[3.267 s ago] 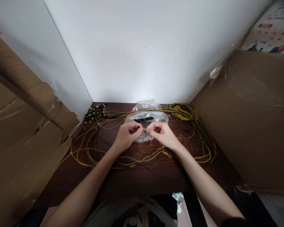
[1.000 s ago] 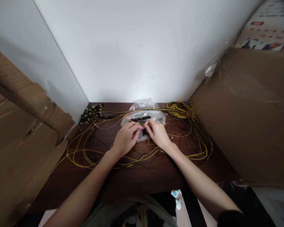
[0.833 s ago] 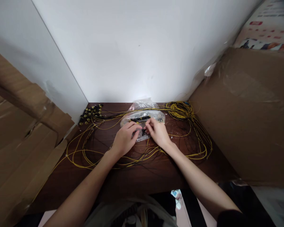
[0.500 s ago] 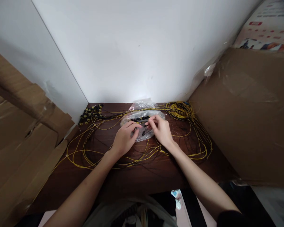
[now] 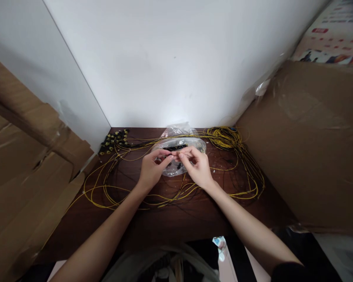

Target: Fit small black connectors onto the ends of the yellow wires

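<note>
My left hand (image 5: 153, 167) pinches a small dark piece (image 5: 171, 154), too fine to identify; my right hand (image 5: 200, 168) has thumb and forefinger closed beside it, contents hidden, likely for steady control; both work above the clear plastic bag (image 5: 181, 128), black connectors (image 5: 179, 166) apparently within reach; yellow wires (image 5: 223, 137) loop around it on the surface (image 5: 164, 227).

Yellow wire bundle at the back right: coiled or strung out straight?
Coiled: the yellow wire bundle lies in overlapping loops beside the right-hand cardboard box, with strands trailing off.
</note>
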`<control>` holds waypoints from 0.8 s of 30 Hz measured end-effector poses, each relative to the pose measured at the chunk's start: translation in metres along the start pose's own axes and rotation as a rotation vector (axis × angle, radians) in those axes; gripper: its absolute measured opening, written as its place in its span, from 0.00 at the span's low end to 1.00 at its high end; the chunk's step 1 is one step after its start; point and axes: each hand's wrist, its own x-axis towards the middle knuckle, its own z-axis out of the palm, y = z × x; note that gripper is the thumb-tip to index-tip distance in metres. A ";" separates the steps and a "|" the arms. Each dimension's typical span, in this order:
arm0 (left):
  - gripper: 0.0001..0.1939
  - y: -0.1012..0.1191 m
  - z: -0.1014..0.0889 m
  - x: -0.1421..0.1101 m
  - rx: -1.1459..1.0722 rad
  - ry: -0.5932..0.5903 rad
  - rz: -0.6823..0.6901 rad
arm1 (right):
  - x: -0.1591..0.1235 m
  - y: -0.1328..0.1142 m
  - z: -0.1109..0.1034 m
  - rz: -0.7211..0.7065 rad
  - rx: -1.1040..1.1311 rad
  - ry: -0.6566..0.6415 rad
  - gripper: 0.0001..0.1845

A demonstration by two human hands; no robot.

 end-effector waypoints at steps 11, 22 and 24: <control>0.10 0.013 -0.002 0.000 -0.202 0.012 -0.024 | 0.003 0.002 -0.002 0.090 0.003 -0.037 0.10; 0.09 0.002 0.002 -0.003 0.004 -0.025 0.104 | 0.004 -0.004 -0.005 -0.022 -0.318 -0.044 0.08; 0.08 0.001 0.001 -0.003 0.039 -0.048 0.124 | 0.003 -0.005 -0.006 -0.027 -0.331 -0.054 0.08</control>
